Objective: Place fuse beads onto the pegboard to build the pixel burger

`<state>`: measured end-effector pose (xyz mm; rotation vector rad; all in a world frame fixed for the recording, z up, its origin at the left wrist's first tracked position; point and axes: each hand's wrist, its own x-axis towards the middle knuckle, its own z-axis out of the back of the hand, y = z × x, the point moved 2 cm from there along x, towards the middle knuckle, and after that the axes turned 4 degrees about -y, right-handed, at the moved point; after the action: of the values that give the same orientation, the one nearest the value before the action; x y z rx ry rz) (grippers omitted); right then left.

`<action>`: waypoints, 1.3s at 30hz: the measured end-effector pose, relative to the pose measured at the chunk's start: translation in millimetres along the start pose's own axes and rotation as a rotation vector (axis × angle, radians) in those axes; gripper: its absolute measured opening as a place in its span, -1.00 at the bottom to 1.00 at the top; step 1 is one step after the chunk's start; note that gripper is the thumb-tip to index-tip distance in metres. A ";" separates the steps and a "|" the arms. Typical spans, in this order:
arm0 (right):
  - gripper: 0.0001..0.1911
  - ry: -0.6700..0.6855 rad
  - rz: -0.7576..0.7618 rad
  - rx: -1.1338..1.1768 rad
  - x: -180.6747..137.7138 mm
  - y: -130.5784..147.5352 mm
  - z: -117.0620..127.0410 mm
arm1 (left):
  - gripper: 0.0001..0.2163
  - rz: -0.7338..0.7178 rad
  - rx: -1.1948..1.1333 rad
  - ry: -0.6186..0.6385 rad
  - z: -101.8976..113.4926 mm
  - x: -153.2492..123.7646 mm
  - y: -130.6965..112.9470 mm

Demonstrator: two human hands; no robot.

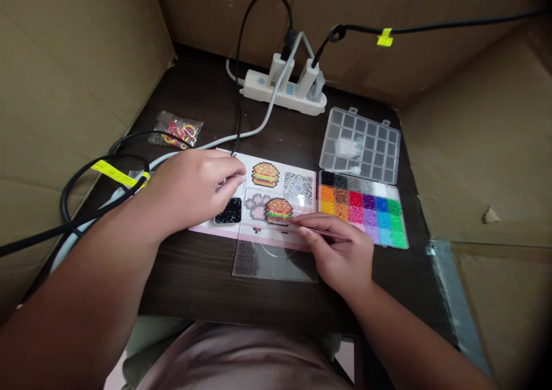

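My right hand is closed round thin pinkish tweezers, their tips over the right side of a burger picture on the clear pegboard. The pegboard lies partly over a printed pattern sheet showing pixel burgers and a QR code. To the left, my left hand is closed in a pinch above the sheet; what its fingertips hold, if anything, cannot be made out. Just below those fingers sits a small white tray of black beads, partly covered by the hand.
At right stands a bead box with many-coloured compartments, its clear lid folded back. Behind are a white power strip and cables. A bag of coloured rings lies at left. Cardboard walls surround the dark table.
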<state>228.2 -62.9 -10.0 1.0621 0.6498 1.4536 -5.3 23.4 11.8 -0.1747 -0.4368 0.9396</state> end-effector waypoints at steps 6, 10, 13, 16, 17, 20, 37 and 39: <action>-0.96 -0.290 -0.017 -0.068 0.7 -3.0 33.3 | -0.68 -0.012 -0.001 -0.039 1.6 0.1 -0.7; -0.92 -0.408 -0.087 -0.169 1.1 -14.1 59.7 | -0.67 -0.050 -0.001 -0.067 -1.6 -1.7 2.5; -0.92 -0.419 -0.142 -0.194 3.2 -19.7 68.9 | -0.74 -0.073 0.002 -0.090 -7.2 -3.4 8.5; -0.91 -0.387 -0.188 -0.168 5.1 -21.7 68.8 | -0.76 -0.061 -0.007 -0.117 -8.6 -2.9 10.8; -0.91 -0.381 -0.207 -0.157 5.4 -22.2 68.1 | -0.75 -0.060 -0.008 -0.127 -7.7 -2.3 10.1; -0.88 -0.387 -0.262 -0.121 4.8 -23.8 67.4 | -0.73 -0.076 -0.005 -0.129 -4.1 -0.4 6.0; -0.87 -0.423 -0.312 -0.139 5.3 -24.3 71.7 | -0.80 -0.160 0.015 -0.258 -13.0 -6.1 16.5; -0.88 -0.417 -0.310 -0.149 5.6 -23.8 71.2 | -0.79 -0.158 0.015 -0.256 -11.9 -5.7 15.9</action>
<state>302.5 -65.8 1.7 1.0527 0.3781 0.9587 -14.9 28.6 -5.8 -0.0045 -0.6700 0.8120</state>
